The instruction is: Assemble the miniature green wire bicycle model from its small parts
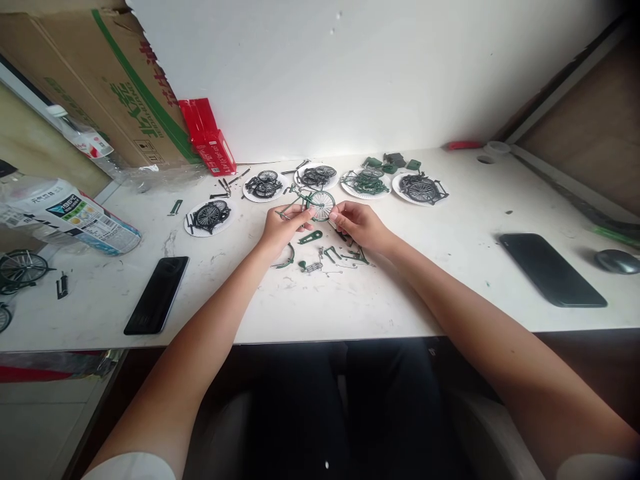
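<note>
A small green model bicycle (300, 197) is held up over the middle of the table, its spoked wheel (323, 204) toward the right. My left hand (286, 228) is closed on the frame beside that wheel. The thumb and fingers of my right hand (364, 228) pinch the wheel's right edge. Below the hands lie a green chain guard (311, 237), a curved green mudguard (289, 257) and several tiny green and metal parts (330, 255). Dark pieces under my right hand are partly hidden.
Behind are paper plates of bicycle parts: black (264, 185), green (366, 181) and dark grey (421, 188). A phone (157, 295) lies left, a black pad (553, 269) and mouse (618, 261) right. A red box (213, 143) and large bottle (75, 217) stand left.
</note>
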The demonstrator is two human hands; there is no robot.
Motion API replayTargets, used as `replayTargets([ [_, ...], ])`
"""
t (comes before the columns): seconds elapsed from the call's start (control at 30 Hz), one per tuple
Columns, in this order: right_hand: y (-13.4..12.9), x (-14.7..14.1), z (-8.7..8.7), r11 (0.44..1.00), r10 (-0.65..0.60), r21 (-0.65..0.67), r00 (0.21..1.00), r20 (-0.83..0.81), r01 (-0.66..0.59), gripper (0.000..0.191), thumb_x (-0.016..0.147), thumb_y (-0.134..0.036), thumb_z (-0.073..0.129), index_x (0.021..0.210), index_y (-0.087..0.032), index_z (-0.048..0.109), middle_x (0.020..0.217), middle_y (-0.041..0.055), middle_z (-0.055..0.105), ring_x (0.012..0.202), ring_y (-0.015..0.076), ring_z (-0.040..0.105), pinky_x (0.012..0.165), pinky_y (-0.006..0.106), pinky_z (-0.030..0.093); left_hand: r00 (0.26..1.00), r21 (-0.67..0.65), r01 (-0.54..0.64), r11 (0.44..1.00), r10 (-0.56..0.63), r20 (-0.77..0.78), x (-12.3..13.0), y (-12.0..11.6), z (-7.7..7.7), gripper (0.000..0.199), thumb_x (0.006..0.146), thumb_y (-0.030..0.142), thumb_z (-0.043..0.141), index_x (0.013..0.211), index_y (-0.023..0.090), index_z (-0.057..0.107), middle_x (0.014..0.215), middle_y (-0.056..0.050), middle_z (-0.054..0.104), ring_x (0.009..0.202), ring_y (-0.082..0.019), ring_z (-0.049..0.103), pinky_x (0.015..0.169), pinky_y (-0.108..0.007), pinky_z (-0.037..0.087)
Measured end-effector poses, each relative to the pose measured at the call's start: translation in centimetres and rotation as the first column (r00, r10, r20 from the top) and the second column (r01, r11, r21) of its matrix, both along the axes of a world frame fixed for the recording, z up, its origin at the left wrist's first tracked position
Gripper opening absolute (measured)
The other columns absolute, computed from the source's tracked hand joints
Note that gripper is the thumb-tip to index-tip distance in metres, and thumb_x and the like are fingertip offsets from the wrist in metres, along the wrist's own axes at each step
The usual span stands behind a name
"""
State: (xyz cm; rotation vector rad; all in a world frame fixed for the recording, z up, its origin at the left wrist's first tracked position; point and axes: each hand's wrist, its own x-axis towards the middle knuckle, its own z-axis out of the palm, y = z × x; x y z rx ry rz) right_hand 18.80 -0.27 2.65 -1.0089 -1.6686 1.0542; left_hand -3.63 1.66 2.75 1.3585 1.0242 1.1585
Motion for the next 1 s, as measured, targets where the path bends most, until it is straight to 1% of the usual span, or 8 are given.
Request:
replayTargets([
  [0.2, 0.01, -0.02, 0.04, 1.0, -0.007, 0.013, 1.0, 0.023, 0.007, 0.06, 0.087, -0.08, 0.073, 0.094, -0.02, 0.066, 0.074, -0.0001, 0.058, 0.067, 0.0144, 0.051, 0.058, 0.029, 0.044, 1.0, 0.0, 0.007, 1.0, -0.007, 0.011, 0.06, -0.02, 0.06, 0.046, 0.071, 0.059, 0.094, 0.089, 0.018, 0.081, 0.095, -0.007, 0.08, 0.073, -0.017, 0.075, 0.068, -0.027, 0.053],
  [0.43, 0.07, -0.1, -0.25, 1.0, -0.008, 0.019, 1.0, 0.023, 0.008, 0.057, 0.091, -0.076, 0.072, 0.094, -0.02, 0.065, 0.071, -0.0006, 0.056, 0.065, 0.0137, 0.048, 0.055, 0.028, 0.041, 1.0, 0.013, 0.002, 1.0, -0.002, 0.014, 0.17, 0.1, -0.1, 0.052, 0.067, 0.061, 0.096, 0.089, 0.017, 0.081, 0.094, -0.008, 0.081, 0.071, -0.017, 0.075, 0.065, -0.026, 0.053],
  [0.53, 0.0, -0.13, -0.21, 1.0, -0.02, 0.01, 0.999, 0.033, 0.019, 0.057, 0.091, -0.077, 0.071, 0.094, -0.02, 0.064, 0.071, -0.0005, 0.055, 0.065, 0.0138, 0.047, 0.055, 0.028, 0.04, 1.0, 0.013, 0.006, 1.0, -0.006, 0.02, 0.21, 0.12, -0.14, 0.051, 0.066, 0.059, 0.097, 0.089, 0.017, 0.081, 0.094, -0.008, 0.081, 0.07, -0.017, 0.075, 0.064, -0.026, 0.053],
  [0.7, -0.1, -0.15, -0.15, 1.0, -0.024, 0.006, 0.999, 0.044, 0.023, 0.061, 0.088, -0.08, 0.071, 0.094, -0.021, 0.063, 0.072, 0.0001, 0.056, 0.067, 0.0149, 0.047, 0.055, 0.029, 0.041, 1.0, 0.023, 0.006, 1.0, -0.006, 0.019, 0.21, 0.11, -0.29, 0.046, 0.069, 0.056, 0.097, 0.088, 0.016, 0.082, 0.092, -0.008, 0.081, 0.069, -0.017, 0.074, 0.065, -0.026, 0.054],
  [0.87, -0.03, -0.19, -0.16, 0.998, -0.061, 0.033, 0.996, 0.06, 0.059, 0.061, 0.089, -0.081, 0.07, 0.093, -0.02, 0.063, 0.074, 0.0014, 0.057, 0.071, 0.0162, 0.049, 0.059, 0.03, 0.042, 1.0, 0.026, 0.011, 1.0, -0.011, 0.016, 0.28, -0.03, -0.34, 0.045, 0.07, 0.054, 0.096, 0.091, 0.016, 0.083, 0.094, -0.009, 0.081, 0.069, -0.016, 0.074, 0.066, -0.026, 0.055],
  [1.0, 0.14, -0.24, -0.26, 0.993, -0.102, 0.072, 0.992, 0.08, 0.096, 0.059, 0.089, -0.079, 0.07, 0.092, -0.02, 0.064, 0.079, 0.0037, 0.061, 0.073, 0.0166, 0.051, 0.061, 0.031, 0.043, 1.0, 0.033, 0.015, 0.999, -0.016, 0.02, 0.5, -0.22, -0.19, 0.047, 0.069, 0.054, 0.097, 0.091, 0.015, 0.083, 0.093, -0.009, 0.081, 0.068, -0.016, 0.074, 0.066, -0.027, 0.055],
])
